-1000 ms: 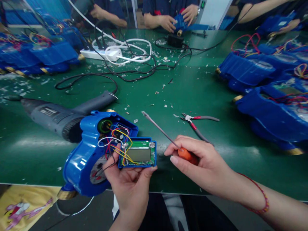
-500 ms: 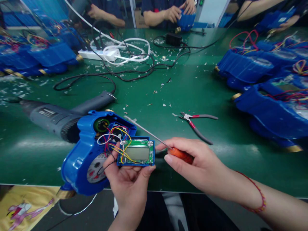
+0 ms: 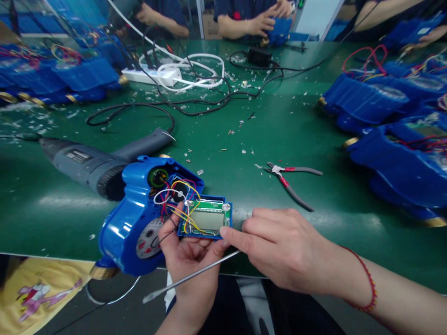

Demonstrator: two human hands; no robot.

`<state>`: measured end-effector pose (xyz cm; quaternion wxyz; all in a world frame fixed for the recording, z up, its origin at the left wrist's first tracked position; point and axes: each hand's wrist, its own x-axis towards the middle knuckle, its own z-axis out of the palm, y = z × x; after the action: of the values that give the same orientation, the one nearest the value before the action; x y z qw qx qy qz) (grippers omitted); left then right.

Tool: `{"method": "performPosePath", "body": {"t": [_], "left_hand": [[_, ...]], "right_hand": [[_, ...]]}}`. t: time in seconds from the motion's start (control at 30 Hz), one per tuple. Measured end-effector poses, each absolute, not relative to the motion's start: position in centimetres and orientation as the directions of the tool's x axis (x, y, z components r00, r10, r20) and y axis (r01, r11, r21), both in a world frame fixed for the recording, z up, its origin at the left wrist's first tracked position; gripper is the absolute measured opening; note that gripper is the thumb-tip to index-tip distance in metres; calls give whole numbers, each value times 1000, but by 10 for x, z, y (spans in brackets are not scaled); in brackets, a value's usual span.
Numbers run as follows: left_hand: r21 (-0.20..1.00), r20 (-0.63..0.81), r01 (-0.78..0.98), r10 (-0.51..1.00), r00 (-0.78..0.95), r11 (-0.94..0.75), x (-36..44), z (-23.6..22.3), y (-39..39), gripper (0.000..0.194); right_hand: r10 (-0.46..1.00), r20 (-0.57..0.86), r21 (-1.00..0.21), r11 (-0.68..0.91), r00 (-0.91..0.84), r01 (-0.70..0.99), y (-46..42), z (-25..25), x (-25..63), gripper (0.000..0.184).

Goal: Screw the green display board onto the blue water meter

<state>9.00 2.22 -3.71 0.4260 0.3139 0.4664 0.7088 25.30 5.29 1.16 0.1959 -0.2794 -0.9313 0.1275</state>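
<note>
My left hand [image 3: 193, 265] grips a small blue case holding a green circuit board with a grey display [image 3: 208, 220]. Yellow, white, red and black wires run from it to a blue water meter body [image 3: 120, 223], whose round dial [image 3: 148, 242] faces up behind my left fingers. My right hand [image 3: 279, 246] is closed around a screwdriver; its metal shaft [image 3: 195, 275] points down and left across my left wrist, while the handle is hidden in my palm. The extended right index finger touches the lower right corner of the display board.
A grey heat gun [image 3: 84, 165] lies left of the meter. Wire cutters [image 3: 289, 181] rest open at right. More blue meter bodies [image 3: 401, 163] stand at both sides. A white power strip [image 3: 153, 76] and cables lie farther back, with people working across the table.
My right hand has swung the screwdriver from pointing up and left to pointing down and left. Its index finger has come onto the display board. The view has shifted slightly.
</note>
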Motion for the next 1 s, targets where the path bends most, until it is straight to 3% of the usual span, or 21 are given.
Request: {"method": "performPosePath", "body": {"t": [0.1, 0.2, 0.33, 0.43, 0.63, 1.0], "left_hand": [[917, 36, -346, 903, -429, -201, 90, -36, 23, 76], [908, 35, -369, 915, -402, -197, 90, -33, 24, 71], [894, 46, -405, 938, -344, -192, 89, -32, 26, 57], [882, 30, -435, 943, -331, -181, 88, -34, 27, 59], [871, 24, -459, 949, -316, -175, 87, -36, 25, 60], [902, 77, -392, 960, -269, -182, 80, -42, 25, 64]], "right_hand": [[571, 293, -404, 801, -767, 442, 56, 14, 251, 26], [614, 294, -583, 723, -733, 371, 59, 15, 248, 24], [774, 291, -856, 473, -563, 207, 60, 14, 245, 17], [894, 142, -949, 245, -424, 198, 60, 15, 245, 11], [931, -56, -996, -26, -361, 89, 61, 10, 244, 9], [940, -101, -995, -96, -326, 33, 61, 5, 237, 6]]}}
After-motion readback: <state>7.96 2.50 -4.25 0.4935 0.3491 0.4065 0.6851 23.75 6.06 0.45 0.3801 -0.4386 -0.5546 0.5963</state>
